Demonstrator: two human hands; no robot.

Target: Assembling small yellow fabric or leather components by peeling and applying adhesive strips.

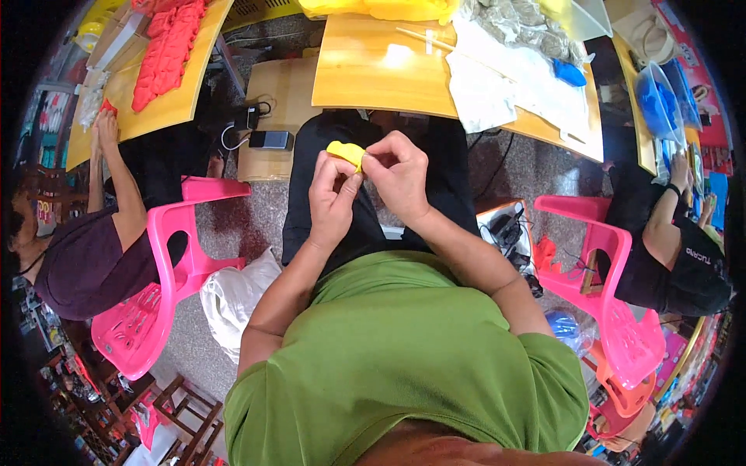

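Legible lettering on dark shirt (688, 272) of co-worker seated at person's right, near picture's right edge. Single short word in pale block capitals (706, 261), one line, sloping slightly down toward right; letters small, squeezed by fisheye rim. Red wall panel (712, 113) farther up along same edge: small pale marks in upper part, perhaps print, too small and bent to make out as letters or numbers.

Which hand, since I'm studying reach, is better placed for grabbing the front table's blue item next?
Probably the right hand, nearer the blue item, though it and the left hand hold the yellow piece.
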